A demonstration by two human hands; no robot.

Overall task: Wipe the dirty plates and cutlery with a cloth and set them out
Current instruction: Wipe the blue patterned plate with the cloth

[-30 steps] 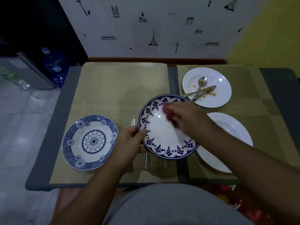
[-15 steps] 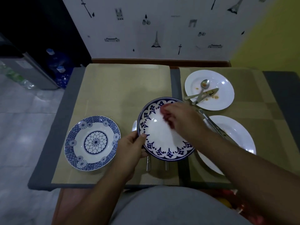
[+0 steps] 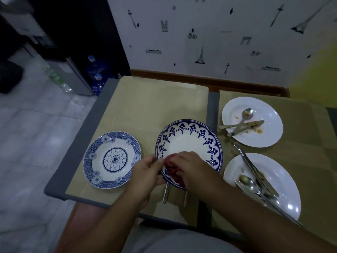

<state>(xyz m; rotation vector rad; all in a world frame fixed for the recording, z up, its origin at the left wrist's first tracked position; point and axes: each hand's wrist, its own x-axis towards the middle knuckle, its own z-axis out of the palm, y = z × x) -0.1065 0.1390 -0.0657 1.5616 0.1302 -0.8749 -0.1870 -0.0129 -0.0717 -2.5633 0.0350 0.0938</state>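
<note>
Cloth under arched right hand on plate

Left plate beside centre plate, far-right plate behind near-right plate (cutlery on both)

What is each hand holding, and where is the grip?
Left hand grips the middle blue plate by its near-left rim; right hand holds a red cloth, pressed on that plate's near edge.
</note>
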